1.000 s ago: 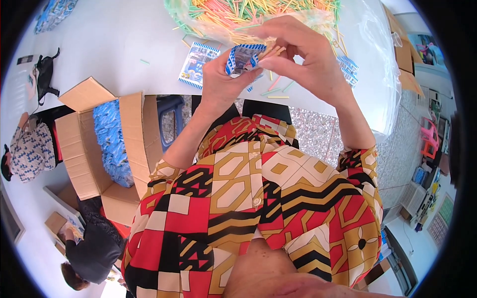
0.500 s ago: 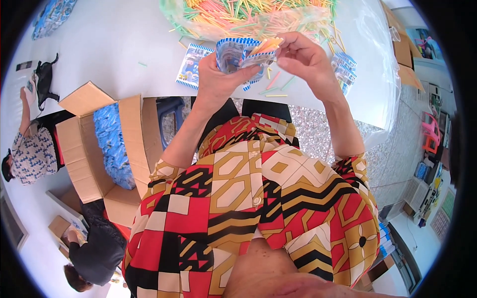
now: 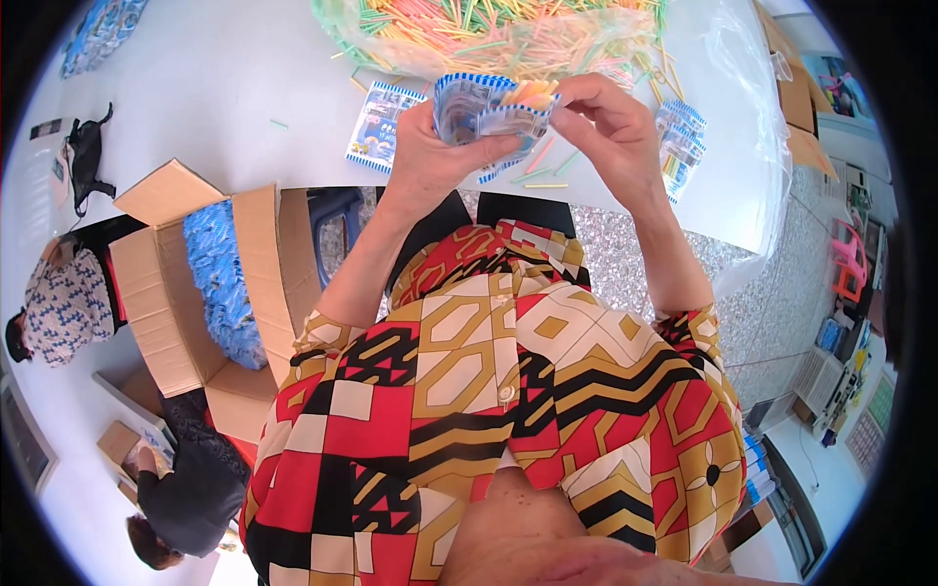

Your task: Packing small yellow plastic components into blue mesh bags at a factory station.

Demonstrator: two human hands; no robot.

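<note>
Packet (image 3: pixel 518 121) of blue-and-white printed film is held above the white table (image 3: pixel 230 107), pale yellow-orange sticks (image 3: pixel 531 95) projecting from its open mouth. Left hand (image 3: pixel 428 164): fingers grasp the packet from the left, thumb across the front. Right hand (image 3: pixel 618 127): thumb and forefinger pinch the packet's right edge. Beyond both hands: clear plastic bag (image 3: pixel 391 61) with multicoloured sticks (image 3: pixel 469 29). Flat packet (image 3: pixel 373 132): on the table, beside the left hand. Open carton (image 3: pixel 161 308): left of the person, containing blue packets (image 3: pixel 223 283).

The light is bright and quite soft, the tabletop (image 3: pixel 244 98) looks whitish, and the dark-rimmed edges bend strongly.
</note>
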